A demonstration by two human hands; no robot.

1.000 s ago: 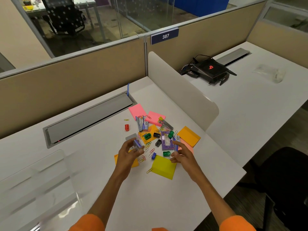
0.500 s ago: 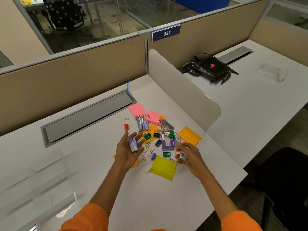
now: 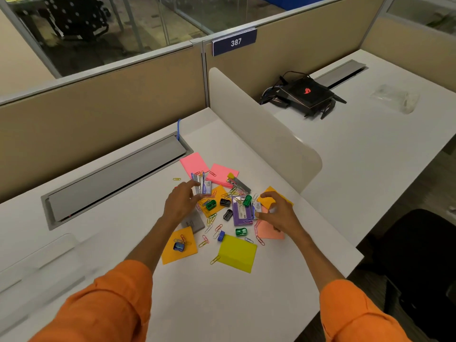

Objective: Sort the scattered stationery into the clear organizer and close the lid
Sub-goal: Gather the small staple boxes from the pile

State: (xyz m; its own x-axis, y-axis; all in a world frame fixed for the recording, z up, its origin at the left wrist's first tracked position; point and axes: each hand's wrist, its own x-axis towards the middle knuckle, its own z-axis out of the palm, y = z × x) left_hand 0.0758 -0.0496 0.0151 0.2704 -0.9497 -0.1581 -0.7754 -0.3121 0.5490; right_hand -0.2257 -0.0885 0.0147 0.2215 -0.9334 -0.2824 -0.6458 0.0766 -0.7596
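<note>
Broadly, spread over a white office desk point(image 3: 246, 304); clear plastic organizer point(image 3: 37, 267) blurred at its near-left corner, well apart from the scattered coloured stationery pile point(image 3: 222, 208). Left hand point(image 3: 181, 203) reaching, fingers part-open, touching small silver staple boxes point(image 3: 203, 185). Right hand point(image 3: 276, 213) pinching something pale, unidentifiable. Risked scattering loose paperclips point(image 3: 211, 220) by brushing.

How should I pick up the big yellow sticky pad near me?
The yellow sticky pad lies flat with nothing on it. Probably come from above and pinch its two opposite long edges; the near edge looks thick and bare, giving fingers something to catch. A paper clip touches its left corner.
</note>
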